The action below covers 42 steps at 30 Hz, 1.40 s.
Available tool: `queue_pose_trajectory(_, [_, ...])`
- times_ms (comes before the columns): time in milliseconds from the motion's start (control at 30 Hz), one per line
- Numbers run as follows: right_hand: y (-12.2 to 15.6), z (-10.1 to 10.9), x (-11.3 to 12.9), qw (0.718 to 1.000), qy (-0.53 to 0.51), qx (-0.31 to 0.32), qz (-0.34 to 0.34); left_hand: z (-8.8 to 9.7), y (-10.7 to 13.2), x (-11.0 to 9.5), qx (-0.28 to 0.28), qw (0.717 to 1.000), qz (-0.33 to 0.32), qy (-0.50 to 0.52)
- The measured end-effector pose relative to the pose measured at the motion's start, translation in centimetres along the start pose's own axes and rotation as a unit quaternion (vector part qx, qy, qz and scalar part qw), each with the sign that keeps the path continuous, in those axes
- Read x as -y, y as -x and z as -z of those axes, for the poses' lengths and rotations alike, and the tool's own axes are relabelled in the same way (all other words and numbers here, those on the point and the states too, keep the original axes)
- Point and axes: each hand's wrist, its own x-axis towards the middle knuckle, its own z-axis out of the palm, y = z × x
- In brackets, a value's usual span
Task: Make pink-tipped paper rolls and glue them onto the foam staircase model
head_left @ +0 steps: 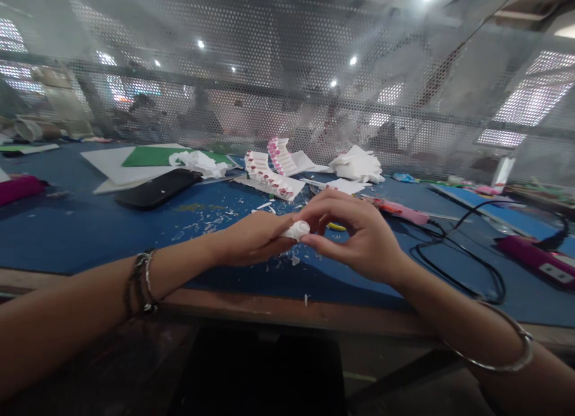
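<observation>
A small roll of white paper (pixel 297 231) is held between my two hands, just above the near part of the blue table. My left hand (pixel 254 239) is closed around its left part, which the fingers hide. With thumb and fingertips, my right hand (pixel 354 233) pinches the right end of the roll. Under and behind the hands, white paper scraps (pixel 215 221) are scattered on the table. Partly behind my right hand lies a small yellow object (pixel 336 226).
Behind the hands stand pleated white strips with pink edges (pixel 269 179), beside a stack of white paper (pixel 357 164). A black phone (pixel 159 188) lies left. To the right are a pink corded tool (pixel 404 212), its black cable (pixel 487 266) and a purple power strip (pixel 539 260).
</observation>
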Motion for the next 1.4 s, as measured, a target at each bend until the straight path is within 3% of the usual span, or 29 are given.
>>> queue_pose_trajectory(267, [-0.1,0.2,-0.3,1.000,0.001,0.003,0.013,0.0,0.1,0.1,-0.004,0.998,-0.032,0.058])
queue_pose_trajectory(800, [0.0,0.7,-0.6,0.999,-0.019,0.027,0.005,0.2,0.0,-0.1,0.021,0.993,-0.001,0.116])
queue_pose_trajectory(933, [0.1,0.8,-0.8,0.994,-0.086,0.056,-0.031,0.2,0.0,-0.1,0.004,0.990,0.011,0.143])
queue_pose_trajectory(1133, [-0.1,0.5,-0.9,0.985,-0.115,0.000,-0.127,0.1,0.0,-0.2,-0.018,0.975,0.033,0.218])
queue_pose_trajectory(1400, [-0.3,0.6,-1.2,0.983,-0.105,-0.004,-0.151,-0.1,-0.1,-0.5,-0.028,0.937,0.056,0.342])
